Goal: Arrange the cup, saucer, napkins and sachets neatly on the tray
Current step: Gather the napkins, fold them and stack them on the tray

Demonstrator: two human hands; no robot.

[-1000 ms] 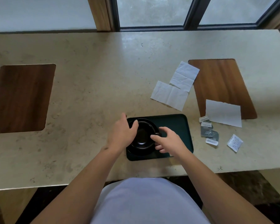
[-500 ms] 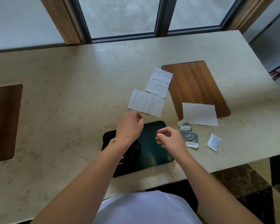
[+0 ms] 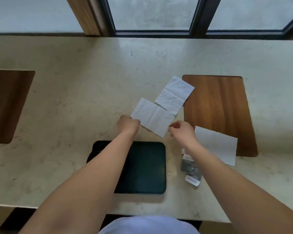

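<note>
Seen from above, a pale stone worktop (image 3: 74, 102) holds a dark green tray (image 3: 147, 168) near its front edge; every place below is given relative to this tray. Both bare forearms reach forward over and beside it. The left forearm crosses the tray's left part and hides whatever sits there, so cup and saucer cannot be made out.

Just beyond the tray's far edge, the left hand (image 3: 128, 124) has its fingers closed on the near left corner of a white napkin (image 3: 153, 118) lying flat. A second napkin (image 3: 174, 95) lies farther back, its near edge overlapping the first. The right hand (image 3: 181, 131) hovers beyond the tray's far right corner, fingers loosely curled and partly spread, holding nothing, close to the first napkin's right edge.

A third napkin (image 3: 216, 146) lies to the right, partly over a wooden inset (image 3: 216, 107). Grey sachets (image 3: 190, 169) sit just right of the tray, partly under the right forearm.
</note>
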